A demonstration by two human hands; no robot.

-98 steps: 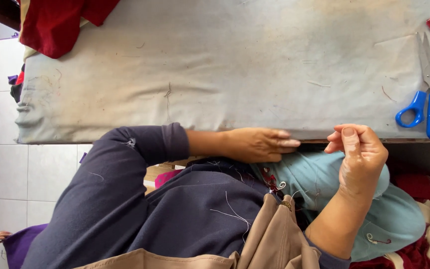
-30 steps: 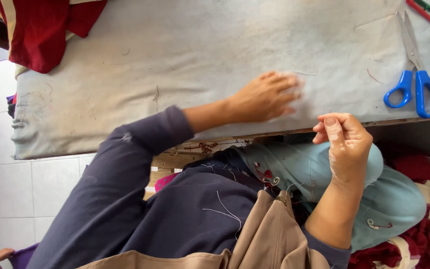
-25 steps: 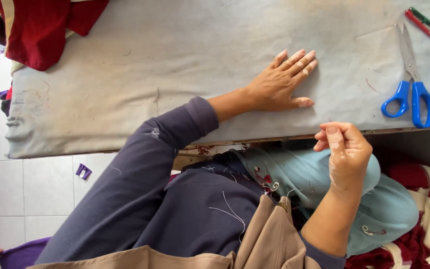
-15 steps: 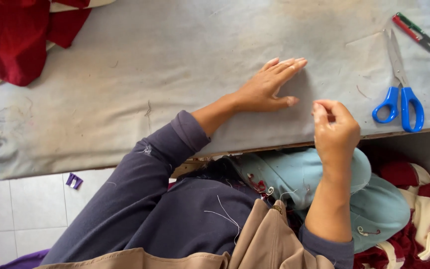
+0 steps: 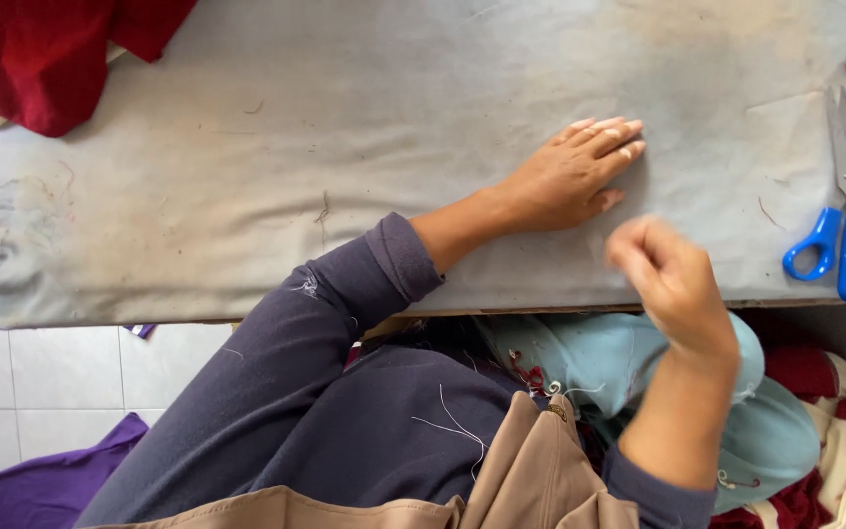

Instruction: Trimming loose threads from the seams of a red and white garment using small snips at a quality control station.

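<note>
The left hand (image 5: pixel 568 176) lies flat, palm down, fingers stretched out together, on the grey cloth-covered worktable (image 5: pixel 296 167); it holds nothing. The right hand (image 5: pixel 666 276) hovers over the table's near edge, blurred, its fingers curled in toward the thumb; whether they pinch anything cannot be told. Beneath that hand, in the lap, lies a light blue piece of fabric (image 5: pixel 775 451) with small metal hooks on it. A pair of blue-handled steel scissors (image 5: pixel 842 220) lies on the table, well apart from both hands to the right. A dark red cloth (image 5: pixel 41 59) drapes over the table's far left corner.
</note>
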